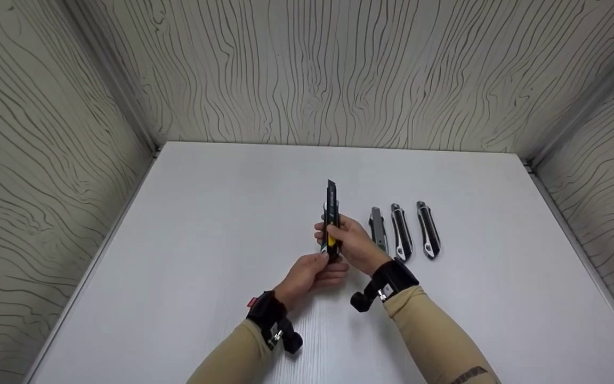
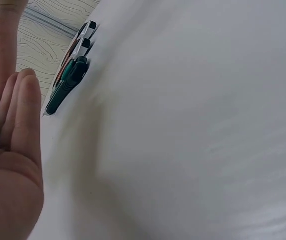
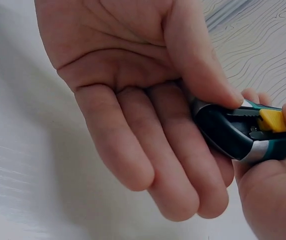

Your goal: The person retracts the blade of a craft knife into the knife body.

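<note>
Both hands hold one utility knife, black with silver edges, upright over the middle of the white table. From its far end juts a long dark blade with a slanted tip. My right hand grips the body, its thumb at the yellow slider. Below it, my left hand pinches the butt end between thumb and finger, and its other fingers extend loosely, as the right wrist view shows. Only a dark sliver of the knife appears in the left wrist view, past the left fingers.
Right of the hands lie a grey and green utility knife, partly hidden by the right hand, and two black and silver ones, a nearer and a farther. Wood-patterned panels enclose the white table at the back and sides.
</note>
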The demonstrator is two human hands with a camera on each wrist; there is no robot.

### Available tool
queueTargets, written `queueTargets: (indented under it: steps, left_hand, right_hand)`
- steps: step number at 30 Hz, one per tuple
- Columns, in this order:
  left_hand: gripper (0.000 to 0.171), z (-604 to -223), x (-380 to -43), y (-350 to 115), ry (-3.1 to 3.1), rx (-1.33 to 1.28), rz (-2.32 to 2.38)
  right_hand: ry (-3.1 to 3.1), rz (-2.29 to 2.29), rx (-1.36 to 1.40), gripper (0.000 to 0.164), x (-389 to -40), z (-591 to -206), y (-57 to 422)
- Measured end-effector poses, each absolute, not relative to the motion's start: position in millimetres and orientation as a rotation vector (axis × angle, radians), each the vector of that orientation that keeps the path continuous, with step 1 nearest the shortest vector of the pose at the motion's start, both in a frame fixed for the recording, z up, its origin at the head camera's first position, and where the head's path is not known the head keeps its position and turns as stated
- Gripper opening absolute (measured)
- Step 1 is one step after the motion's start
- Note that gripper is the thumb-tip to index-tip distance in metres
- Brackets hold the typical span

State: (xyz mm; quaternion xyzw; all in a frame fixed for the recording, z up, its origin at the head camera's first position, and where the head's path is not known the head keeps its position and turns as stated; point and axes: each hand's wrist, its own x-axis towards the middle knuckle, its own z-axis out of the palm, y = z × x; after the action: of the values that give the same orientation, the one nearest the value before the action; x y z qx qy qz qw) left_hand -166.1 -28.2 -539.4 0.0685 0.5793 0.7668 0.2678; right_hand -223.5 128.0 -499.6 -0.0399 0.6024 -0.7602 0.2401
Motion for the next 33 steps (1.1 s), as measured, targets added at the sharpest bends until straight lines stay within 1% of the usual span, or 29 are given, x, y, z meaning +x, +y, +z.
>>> queueTargets:
  steps: [11,18,26,33]
  left_hand:
    - [0.043,-542.8,-165.1,-24.9,1.577,0.148,2.080]
    - [0.043,-541.1,-165.5,-24.7,1.586,0.144,2.078]
    - [0.046,-536.3,-167.0,-25.4,1.568,0.159,2.063]
    - [0.047,-537.0,-165.3,-25.0,1.567,0.151,2.070]
  right_hand:
    - [1.642,-2.082,-0.139,0.043,-221.5,-503.0,128.6]
    - [1.678,-2.054,-0.143,0.046,-221.8,-504.2,127.0]
    - [1.708,-2.036,-0.126,0.044,-222.9,-499.6,127.8]
    - [1.720,-2.012,-0.155,0.047,-221.6,-499.5,127.6]
